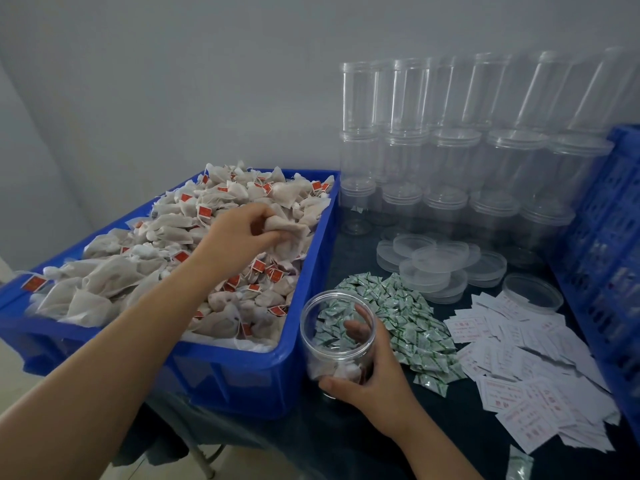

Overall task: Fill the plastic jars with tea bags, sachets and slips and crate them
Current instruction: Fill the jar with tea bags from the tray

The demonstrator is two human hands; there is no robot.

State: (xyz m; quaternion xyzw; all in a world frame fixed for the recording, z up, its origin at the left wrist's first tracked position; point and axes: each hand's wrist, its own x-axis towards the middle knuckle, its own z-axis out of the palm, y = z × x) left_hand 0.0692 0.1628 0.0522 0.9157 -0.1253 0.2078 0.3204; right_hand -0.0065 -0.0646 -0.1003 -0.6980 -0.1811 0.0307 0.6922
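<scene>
I am noting filling barely begun: my left hand is pinching white tea bags from the blue plastic bin while my right hand is gripping a clear plastic jar holding only a few bags, sachets and slips not yet in.

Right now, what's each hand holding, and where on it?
Left hand pinches tea bags over the blue bin. Right hand grips the open jar around its lower wall.

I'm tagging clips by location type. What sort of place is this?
Probably a small hand-packing workroom, not a kitchen: a blue bin heaped with tea bags, stacked empty clear jars along a bare wall, and loose sachets and slips on the table.
</scene>
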